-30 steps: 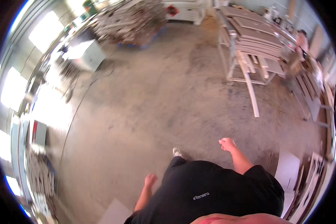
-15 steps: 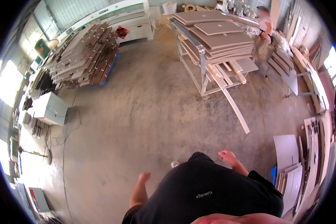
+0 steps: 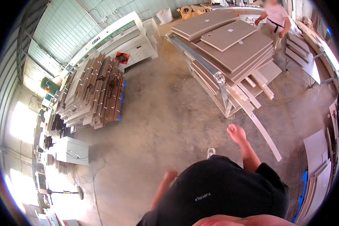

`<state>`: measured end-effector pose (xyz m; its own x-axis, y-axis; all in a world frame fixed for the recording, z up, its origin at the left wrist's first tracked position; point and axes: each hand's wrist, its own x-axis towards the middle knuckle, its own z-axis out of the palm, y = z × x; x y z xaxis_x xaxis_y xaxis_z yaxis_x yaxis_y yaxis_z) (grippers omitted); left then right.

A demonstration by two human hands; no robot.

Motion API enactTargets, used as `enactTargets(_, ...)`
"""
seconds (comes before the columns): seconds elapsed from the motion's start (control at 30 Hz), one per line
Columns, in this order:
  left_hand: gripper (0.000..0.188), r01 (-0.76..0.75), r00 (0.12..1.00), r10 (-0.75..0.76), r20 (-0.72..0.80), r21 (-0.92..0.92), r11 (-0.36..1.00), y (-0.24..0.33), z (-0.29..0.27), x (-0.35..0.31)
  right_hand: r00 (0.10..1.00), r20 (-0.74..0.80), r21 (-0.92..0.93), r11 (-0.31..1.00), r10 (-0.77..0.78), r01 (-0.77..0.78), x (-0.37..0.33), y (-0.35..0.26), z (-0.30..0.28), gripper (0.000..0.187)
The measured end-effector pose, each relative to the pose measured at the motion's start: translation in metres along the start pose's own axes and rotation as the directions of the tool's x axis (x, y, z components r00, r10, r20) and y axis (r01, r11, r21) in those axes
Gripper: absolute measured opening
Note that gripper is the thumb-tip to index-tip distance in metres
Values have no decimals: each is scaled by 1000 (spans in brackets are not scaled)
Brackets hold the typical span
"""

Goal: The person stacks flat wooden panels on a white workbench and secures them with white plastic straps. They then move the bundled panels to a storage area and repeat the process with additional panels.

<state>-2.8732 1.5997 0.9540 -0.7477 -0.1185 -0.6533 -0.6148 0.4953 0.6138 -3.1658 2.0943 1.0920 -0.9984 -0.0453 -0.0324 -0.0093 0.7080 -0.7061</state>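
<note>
My right hand is stretched forward over the floor with its fingers curled in, and nothing shows in it. It is nearest to the near corner of a metal rack, apart from it. The rack bears a stack of large brown-grey panels, with a smaller panel on top. Below, a long pale strip juts out toward me and bends down in the view. My left hand hangs low beside my black shirt, smeared by motion, so its fingers are unclear. It touches nothing that I can see.
On the left, bundled boards are piled on a blue pallet, near a white cabinet with cables on the floor. A long white machine stands behind. A co-worker stands beyond the rack. Panels lean at the right.
I have moved closer to the rack, which appears larger. My right hand has swung forward and up; my left is now more blurred. The co-worker's arms are spread farther apart.
</note>
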Motion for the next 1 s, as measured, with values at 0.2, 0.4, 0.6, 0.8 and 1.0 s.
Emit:
enactTargets(0.2, 32, 111, 989, -96, -111, 130, 985, 81, -16, 1, 912, -273, -168, 949, -305, 267, 241, -133, -50, 38)
enactTargets(0.4, 31, 139, 990, -135, -48, 107, 984, 120, -97, 140, 961, -259, -350, 937, -94, -2, 419, -163, -39, 59)
enactTargets(0.6, 31, 64, 996, -75, 39, 236, 970, 182, -225, 312, 968, -177, -486, 840, 178, -243, 466, -192, 3, 80)
enactTargets(0.8, 32, -361, 925, 91, 368, 781, 510, 289, -363, 541, 939, -248, -416, 849, 239, -326, 477, -198, -3, 65)
enactTargets(1.0, 33, -328, 939, 335, 79, 497, 803, 626, -458, 641, 893, -285, -411, 797, 349, -442, 490, -212, -8, 63)
